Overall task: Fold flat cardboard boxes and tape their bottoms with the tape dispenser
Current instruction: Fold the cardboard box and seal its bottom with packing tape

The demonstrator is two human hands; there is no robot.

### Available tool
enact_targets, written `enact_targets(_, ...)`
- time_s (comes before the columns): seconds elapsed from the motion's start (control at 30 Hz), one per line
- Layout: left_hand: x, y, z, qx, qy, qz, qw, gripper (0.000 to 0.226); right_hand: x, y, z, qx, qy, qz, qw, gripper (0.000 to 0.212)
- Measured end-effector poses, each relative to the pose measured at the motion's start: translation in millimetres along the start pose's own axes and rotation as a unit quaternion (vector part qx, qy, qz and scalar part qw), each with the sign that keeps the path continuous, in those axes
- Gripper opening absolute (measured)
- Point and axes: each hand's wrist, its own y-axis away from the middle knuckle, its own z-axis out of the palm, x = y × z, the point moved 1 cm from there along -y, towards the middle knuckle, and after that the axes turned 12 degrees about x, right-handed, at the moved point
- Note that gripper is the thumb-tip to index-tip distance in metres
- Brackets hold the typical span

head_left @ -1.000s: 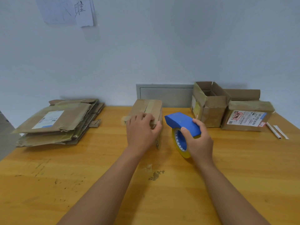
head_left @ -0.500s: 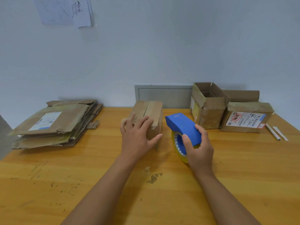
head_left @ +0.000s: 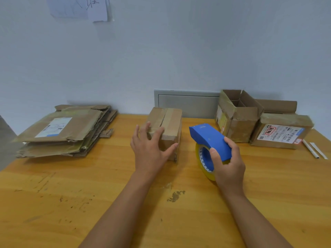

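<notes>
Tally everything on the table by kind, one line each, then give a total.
Folded-up cardboard boxes: 3 (the taped box at the left hand, the open box, the labelled box)
Stack of flat boxes: 1
Tape dispenser, held in the right hand: 1
White sticks: 2
Total: 7

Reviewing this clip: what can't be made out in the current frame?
- Head view: near face of the small box, hidden by the left hand.
- Tape end under the dispenser, hidden by its blue body.
- Shipping label print: too small.
- Wall paper: cut by top edge.
</notes>
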Motion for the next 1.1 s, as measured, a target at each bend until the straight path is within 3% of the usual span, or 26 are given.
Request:
enact_targets(0.63,13,-6,0,-0.043,-0.051,-0.05,0.997,0.062,-1,1,-1,-0.003,0.003,-0.016,1.0,0.063)
enact_targets(0.9,17,-6,-4,-0.051,-0.105,-0.035,0.993,0.06,2,1,0,-0.005,0.01,-0.015,1.0,0.058)
enact_targets(1.0,19,-5,-4,-0.098,-0.12,-0.03,0.988,0.074,2,1,-1,-0.004,0.008,-0.016,1.0,0.058)
enact_targets(1.1,19,-10,-6,-0.086,-0.081,-0.012,0.993,0.077,2,1,-1,-0.005,0.008,-0.015,1.0,0.058)
